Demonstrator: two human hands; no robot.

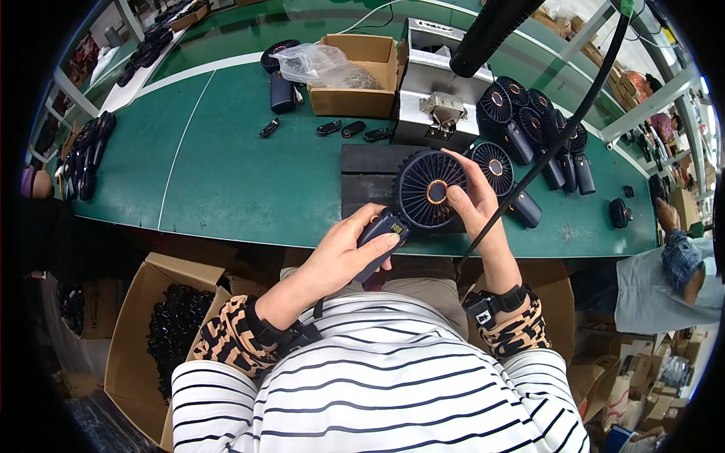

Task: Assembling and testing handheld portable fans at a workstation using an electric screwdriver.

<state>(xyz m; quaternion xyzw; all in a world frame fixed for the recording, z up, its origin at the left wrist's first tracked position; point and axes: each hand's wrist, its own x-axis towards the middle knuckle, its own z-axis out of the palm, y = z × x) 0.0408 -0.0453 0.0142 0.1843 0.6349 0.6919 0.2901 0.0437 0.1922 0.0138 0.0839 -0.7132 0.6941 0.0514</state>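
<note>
A dark blue handheld fan [411,186] with an orange ring at its hub is held between my two hands over the bench's near edge. My left hand [351,245] wraps round its handle, thumb beside a small lit display. At the round grille my right hand [476,192] grips the rim, thumb on the front. Beneath the fan lies a black pad [366,170]. Just right of my right hand another fan [492,167] rests on the bench.
Behind the pad stands a metal fixture [434,113] beside an open carton [351,100] of small parts. Several fans [529,113] cluster at the right. A black cable [555,143] hangs across the front. A box of black parts [177,332] sits lower left. Another person's arm [680,253] is at far right.
</note>
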